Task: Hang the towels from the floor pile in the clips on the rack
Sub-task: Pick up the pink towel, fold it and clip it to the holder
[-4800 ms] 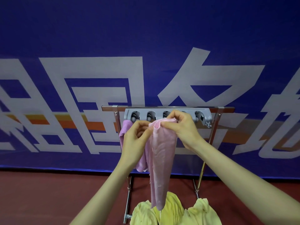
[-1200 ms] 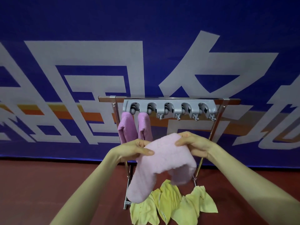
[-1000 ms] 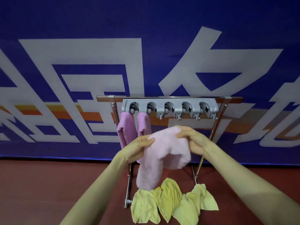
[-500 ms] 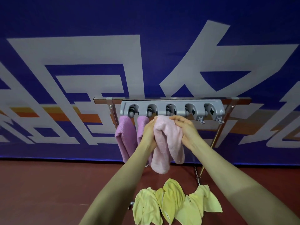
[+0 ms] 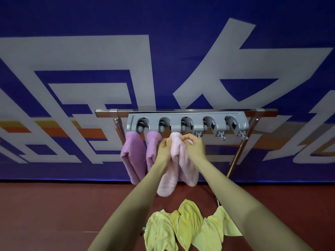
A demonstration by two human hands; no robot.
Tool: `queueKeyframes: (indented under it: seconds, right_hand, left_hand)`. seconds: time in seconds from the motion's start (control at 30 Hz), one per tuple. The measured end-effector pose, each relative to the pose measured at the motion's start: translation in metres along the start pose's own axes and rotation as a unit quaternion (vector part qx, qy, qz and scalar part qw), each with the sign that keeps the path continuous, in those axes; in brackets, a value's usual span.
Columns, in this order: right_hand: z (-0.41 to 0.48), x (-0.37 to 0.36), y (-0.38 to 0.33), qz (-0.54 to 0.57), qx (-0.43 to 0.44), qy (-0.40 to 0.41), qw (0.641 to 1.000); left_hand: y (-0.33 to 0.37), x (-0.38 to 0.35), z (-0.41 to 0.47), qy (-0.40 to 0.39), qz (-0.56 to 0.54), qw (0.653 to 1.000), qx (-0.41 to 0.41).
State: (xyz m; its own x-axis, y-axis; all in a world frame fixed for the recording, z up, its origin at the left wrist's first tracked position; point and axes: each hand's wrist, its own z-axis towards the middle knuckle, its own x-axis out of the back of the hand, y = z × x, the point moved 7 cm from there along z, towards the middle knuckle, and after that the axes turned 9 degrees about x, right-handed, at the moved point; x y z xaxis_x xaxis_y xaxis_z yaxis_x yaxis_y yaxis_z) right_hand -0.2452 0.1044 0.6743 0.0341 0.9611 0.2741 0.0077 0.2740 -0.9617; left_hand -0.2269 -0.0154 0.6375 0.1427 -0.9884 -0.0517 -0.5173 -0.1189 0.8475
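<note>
**Just under the third clip (image 5: 185,124): the pink towel (image 5: 178,160)**

Left hand (image 5: 164,149) and right hand (image 5: 195,148) both pinch the towel's bunched top, its length hanging straight down, just below the third clip from the rack's (image 5: 262,112) left end (purple towels (image 5: 134,156) fill two). Whether the clip has it is hidden

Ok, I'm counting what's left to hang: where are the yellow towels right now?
In the head view, the yellow towels lie piled on the floor at bottom centre, beneath the rack.
</note>
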Motion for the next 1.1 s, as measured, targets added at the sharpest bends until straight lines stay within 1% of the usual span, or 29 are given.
queueKeyframes:
  seconds: [0.03, 0.07, 0.17, 0.2, 0.27, 0.37, 0.43, 0.57, 0.7, 0.83, 0.97, 1.1]
  right_hand:
    - [0.0, 0.0, 0.0, -0.017, 0.008, -0.015, 1.0]
    - [-0.002, -0.001, 0.001, -0.037, 0.018, -0.03, 0.999]
    - [-0.009, 0.0, 0.003, -0.096, 0.037, -0.066, 0.992]
    - [-0.011, 0.0, 0.007, -0.097, 0.032, -0.076, 0.992]
    - [-0.018, -0.005, 0.021, -0.064, 0.0, -0.11, 0.992]
    - [-0.027, -0.014, 0.048, -0.036, -0.04, -0.145, 0.988]
    - [-0.033, -0.017, 0.067, -0.026, -0.055, -0.147, 0.987]
    - [-0.045, -0.023, 0.104, 0.008, -0.066, -0.144, 0.987]
    - [-0.062, -0.024, 0.151, 0.027, -0.092, -0.115, 0.989]
    - [-0.078, -0.026, 0.197, 0.056, -0.117, -0.111, 0.985]
    - [-0.094, -0.04, 0.27, 0.074, -0.147, -0.119, 0.979]
    - [-0.109, -0.052, 0.357, 0.074, -0.165, -0.113, 0.977]
  left_hand:
    - [-0.008, 0.001, 0.004, -0.011, -0.006, 1.0, 0.01]
    - [-0.014, 0.003, 0.005, -0.004, 0.0, 1.0, 0.02]
    - [-0.028, 0.014, 0.006, 0.047, 0.029, 0.998, 0.015]
    - [-0.029, 0.015, 0.005, 0.06, 0.036, 0.998, 0.009]
    - [-0.033, 0.016, 0.0, 0.074, 0.052, 0.996, 0.008]
    - [-0.045, 0.018, -0.002, 0.069, 0.075, 0.995, 0.017]
    - [-0.06, 0.021, -0.002, 0.07, 0.098, 0.992, 0.033]
    - [-0.102, 0.035, 0.0, 0.089, 0.155, 0.983, 0.04]
    - [-0.158, 0.05, 0.004, 0.084, 0.14, 0.985, 0.05]
    - [-0.212, 0.06, 0.02, 0.093, 0.137, 0.985, 0.051]
    - [-0.268, 0.061, 0.038, 0.086, 0.123, 0.988, 0.045]
    - [-0.346, 0.06, 0.07, 0.079, 0.106, 0.989, 0.058]
